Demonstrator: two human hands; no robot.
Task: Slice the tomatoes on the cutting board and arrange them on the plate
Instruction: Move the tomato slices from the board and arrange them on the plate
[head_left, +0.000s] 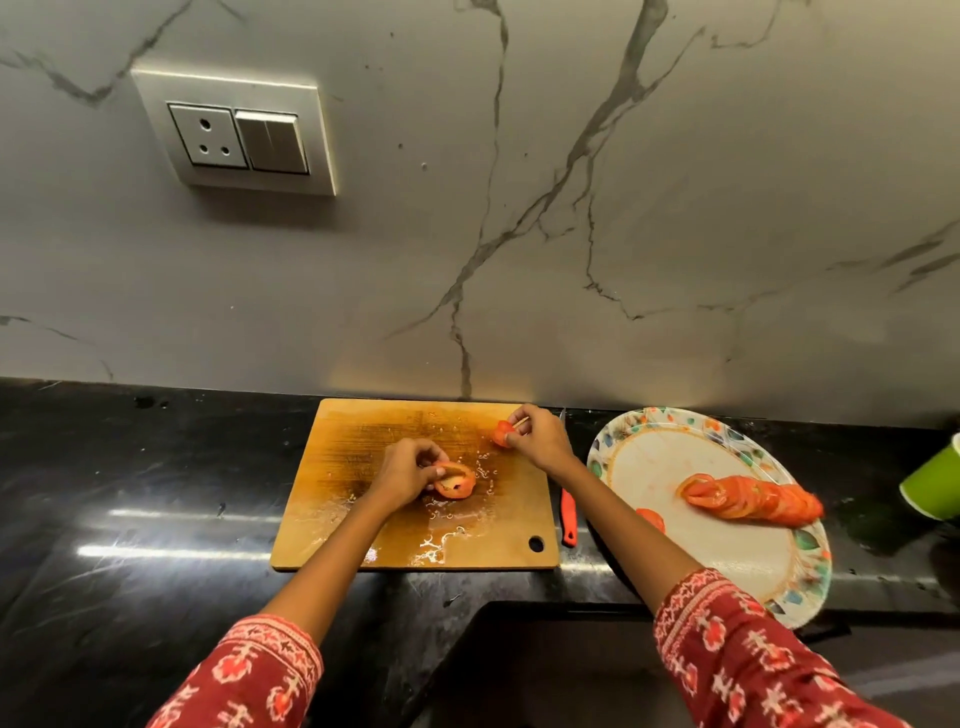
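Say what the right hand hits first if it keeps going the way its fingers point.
The right hand pinches a tomato piece, its fingers aimed left and slightly away over the cutting board. That line looks free of objects; probably the bare board, then the wall. Depth is unclear.

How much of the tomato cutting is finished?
Quite a lot. A row of slices already lies on the plate, with one more piece beside it. The knife is set down. The left hand holds slices on the cutting board, and the right hand pinches a small piece. Those still need moving to the plate.
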